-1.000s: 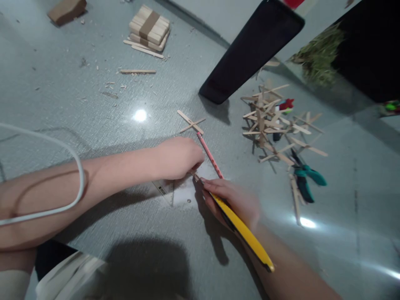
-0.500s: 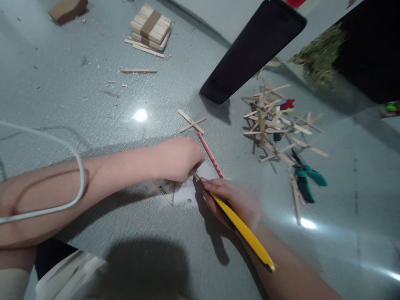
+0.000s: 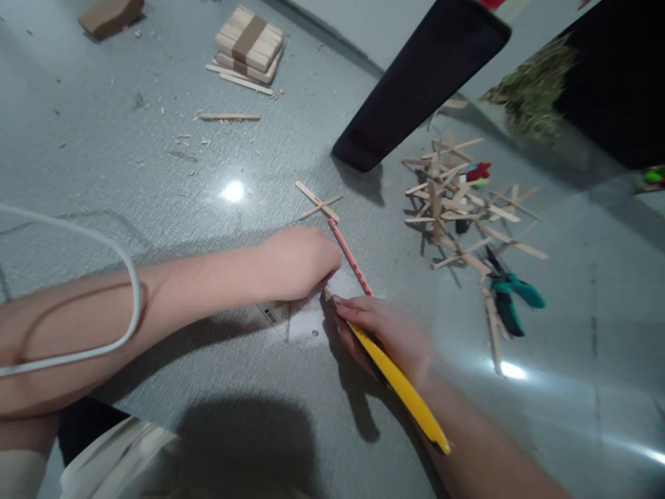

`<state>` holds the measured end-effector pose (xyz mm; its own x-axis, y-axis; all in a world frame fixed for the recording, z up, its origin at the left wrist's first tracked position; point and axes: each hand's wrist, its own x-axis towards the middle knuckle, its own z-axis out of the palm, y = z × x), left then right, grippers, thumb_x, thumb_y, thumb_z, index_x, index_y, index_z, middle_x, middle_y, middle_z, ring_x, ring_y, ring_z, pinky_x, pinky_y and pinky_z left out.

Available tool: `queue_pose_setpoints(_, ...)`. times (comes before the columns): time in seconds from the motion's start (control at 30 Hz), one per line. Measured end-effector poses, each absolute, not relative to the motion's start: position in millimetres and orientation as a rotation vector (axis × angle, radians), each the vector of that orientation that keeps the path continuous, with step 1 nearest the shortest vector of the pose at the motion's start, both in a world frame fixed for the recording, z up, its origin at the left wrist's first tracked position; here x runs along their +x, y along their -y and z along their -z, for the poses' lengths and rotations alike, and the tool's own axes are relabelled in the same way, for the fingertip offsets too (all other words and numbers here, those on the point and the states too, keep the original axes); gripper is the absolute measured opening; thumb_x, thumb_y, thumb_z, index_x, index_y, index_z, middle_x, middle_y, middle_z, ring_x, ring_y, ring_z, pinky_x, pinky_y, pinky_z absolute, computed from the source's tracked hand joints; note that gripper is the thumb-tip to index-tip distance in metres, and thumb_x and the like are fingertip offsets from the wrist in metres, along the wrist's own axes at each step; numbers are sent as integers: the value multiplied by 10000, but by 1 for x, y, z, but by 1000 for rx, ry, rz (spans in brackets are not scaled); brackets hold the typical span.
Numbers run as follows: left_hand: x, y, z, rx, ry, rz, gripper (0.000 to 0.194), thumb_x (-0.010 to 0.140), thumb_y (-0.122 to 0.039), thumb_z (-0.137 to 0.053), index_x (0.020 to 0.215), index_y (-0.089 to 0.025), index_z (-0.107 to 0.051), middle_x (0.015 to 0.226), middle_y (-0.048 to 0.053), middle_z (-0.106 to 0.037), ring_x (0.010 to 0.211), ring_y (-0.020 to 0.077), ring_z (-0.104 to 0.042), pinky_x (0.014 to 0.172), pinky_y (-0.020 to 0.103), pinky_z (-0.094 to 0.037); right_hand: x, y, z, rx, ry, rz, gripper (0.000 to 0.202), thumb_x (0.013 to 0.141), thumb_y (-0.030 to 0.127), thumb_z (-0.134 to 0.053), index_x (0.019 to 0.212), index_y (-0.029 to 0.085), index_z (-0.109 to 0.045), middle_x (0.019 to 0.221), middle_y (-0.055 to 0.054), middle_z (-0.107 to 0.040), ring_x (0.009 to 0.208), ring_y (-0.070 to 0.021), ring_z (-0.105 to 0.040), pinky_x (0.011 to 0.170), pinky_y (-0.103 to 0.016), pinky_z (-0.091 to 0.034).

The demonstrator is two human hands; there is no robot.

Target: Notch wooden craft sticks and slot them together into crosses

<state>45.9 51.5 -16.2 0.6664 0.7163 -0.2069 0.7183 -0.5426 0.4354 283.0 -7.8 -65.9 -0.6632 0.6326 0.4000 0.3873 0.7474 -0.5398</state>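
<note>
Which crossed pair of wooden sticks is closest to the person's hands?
The lone pair beyond the left hand, beside one end of the pink pencil; the others cluster in the heap farther right.

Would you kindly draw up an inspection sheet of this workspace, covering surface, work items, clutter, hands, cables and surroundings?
Surface: grey textured table, with bright glare spots.
Work items: yellow-and-black tool in the right hand; clear set square partly hidden by the left hand; pink rod beyond the right hand.
Clutter: jumble of crossed sticks, teal-handled pliers, banded stick bundle, scattered shavings.
Hands: right grips the tool; left is curled, its fingertips hidden, so its hold is unclear.
Cables: white cable curving across the view of the left arm.
Surroundings: tilted dark slab; dry grass-like bunch at upper right.
</note>
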Motion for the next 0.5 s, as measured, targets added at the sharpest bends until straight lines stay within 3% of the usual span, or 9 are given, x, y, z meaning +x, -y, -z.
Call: queue_pose_setpoints(0.5,46,-57,18,2354,-1113,36,205,830,-83,-670,883,-184,-840,893,88,-806,828,252,-724,706,341,-465,276,6,66,-743,2347,-545,184,1001,111,-664,1121,248,-688,934,-26,-803,787,-196,-765,695,-326,-591)
